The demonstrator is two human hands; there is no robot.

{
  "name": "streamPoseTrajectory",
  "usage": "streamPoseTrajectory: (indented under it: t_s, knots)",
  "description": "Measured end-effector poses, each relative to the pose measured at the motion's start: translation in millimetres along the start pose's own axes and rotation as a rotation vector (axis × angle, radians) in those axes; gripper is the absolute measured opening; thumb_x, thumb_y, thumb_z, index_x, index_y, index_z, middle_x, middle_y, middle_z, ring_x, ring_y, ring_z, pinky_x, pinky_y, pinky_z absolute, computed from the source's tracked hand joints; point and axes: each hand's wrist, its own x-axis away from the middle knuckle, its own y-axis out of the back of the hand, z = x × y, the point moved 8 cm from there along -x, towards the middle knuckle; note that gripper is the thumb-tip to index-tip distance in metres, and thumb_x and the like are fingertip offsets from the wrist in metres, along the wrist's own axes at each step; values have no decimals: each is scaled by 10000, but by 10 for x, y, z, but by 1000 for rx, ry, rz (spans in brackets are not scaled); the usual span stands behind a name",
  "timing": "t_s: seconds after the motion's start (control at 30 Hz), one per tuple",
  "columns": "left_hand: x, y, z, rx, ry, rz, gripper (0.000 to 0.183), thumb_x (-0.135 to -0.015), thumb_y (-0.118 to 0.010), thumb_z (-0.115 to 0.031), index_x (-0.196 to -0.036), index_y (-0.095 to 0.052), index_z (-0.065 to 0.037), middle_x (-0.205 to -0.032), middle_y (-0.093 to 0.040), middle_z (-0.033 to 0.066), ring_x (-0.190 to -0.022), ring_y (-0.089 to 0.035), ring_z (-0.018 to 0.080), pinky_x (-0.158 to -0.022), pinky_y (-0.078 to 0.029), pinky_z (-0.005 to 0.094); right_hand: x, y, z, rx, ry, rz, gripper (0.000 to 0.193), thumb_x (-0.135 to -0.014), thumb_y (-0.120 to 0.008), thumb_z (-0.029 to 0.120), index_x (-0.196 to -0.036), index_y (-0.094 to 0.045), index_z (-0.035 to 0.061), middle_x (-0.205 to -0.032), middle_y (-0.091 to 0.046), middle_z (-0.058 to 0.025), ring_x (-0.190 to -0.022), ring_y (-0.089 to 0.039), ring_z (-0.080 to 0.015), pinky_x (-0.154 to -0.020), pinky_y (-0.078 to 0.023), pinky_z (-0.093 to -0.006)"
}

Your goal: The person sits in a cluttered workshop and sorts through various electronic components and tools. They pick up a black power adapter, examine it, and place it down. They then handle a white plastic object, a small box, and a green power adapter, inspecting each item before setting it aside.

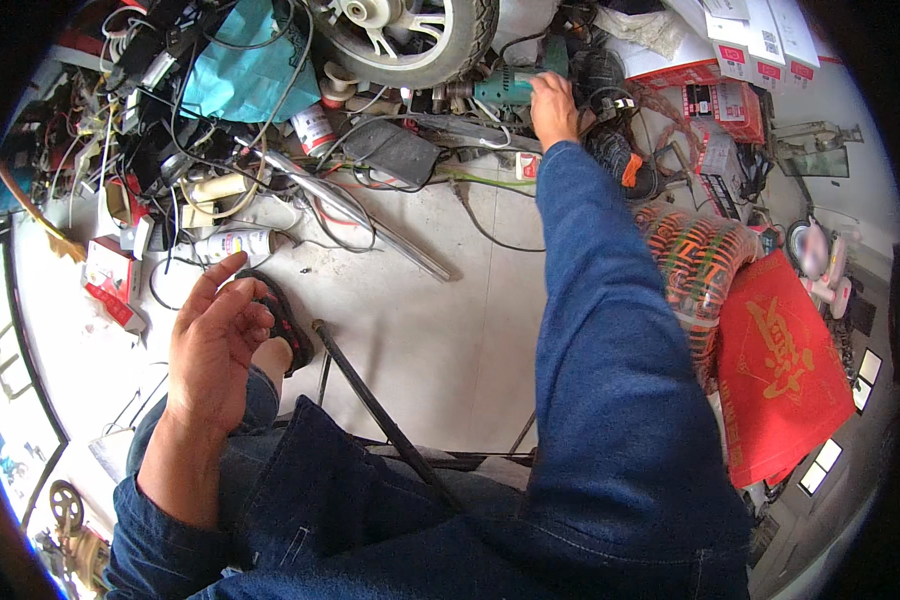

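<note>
We look down from the head and see our two hands over a gray floor full of stuff.

Our right hand is stretched far out in front of us, in a long blue sleeve. It rests on the back end of a green power drill. The fingers curl around the drill's body, so the hand is closed on it. The drill lies on its side. Its long way runs left to right, with the metal nose pointing left, toward the spot under the black tire. So the drill sticks out to the left of our fingers.

Our left hand is much closer to us, above our knee. It holds nothing. The fingers are loose and spread a little, with the palm turned up. It is well apart from the drill, so the right hand is the near one.

Just past the left hand's fingertips we see our foot in a black sandal, and a white spray can lying on the floor. Black wires pile up on the left. A red paper bag lies on the right.
</note>
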Motion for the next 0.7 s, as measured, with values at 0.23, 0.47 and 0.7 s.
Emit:
streamPoseTrajectory:
  t_s: [0.23,0.47,0.7]
  knots:
    - [24,37,-12,1,-43,28,413,-872,-510,-105,-1259,-402,-11,-860,-553,14,-675,-506,77,-624,-417,196,1844,-639,-56,-433,-646,21,208,-710,-641,96,-905,-617,27,-901,-625,-153,-884,-582,-312,-778,-462,-383]
    - [-86,92,65,-96,-83,-21,384,-872,-517,-102,-1233,-429,-6,-861,-570,51,-682,-542,92,-623,-439,204,2889,-1482,-130,-301,-712,394,538,-716,-650,189,-1199,-487,17,-1244,-453,-249,-1196,-397,-355,-1019,-311,-405]
    - [-241,510,346,-288,-38,-221,400,-869,-537,-108,-1238,-421,-8,-844,-557,53,-685,-545,99,-588,-440,211,1651,-1458,-404,-319,-637,440,712,-712,-687,275,-1311,-357,76,-1345,-353,-144,-1251,-284,-371,-1057,-224,-440]
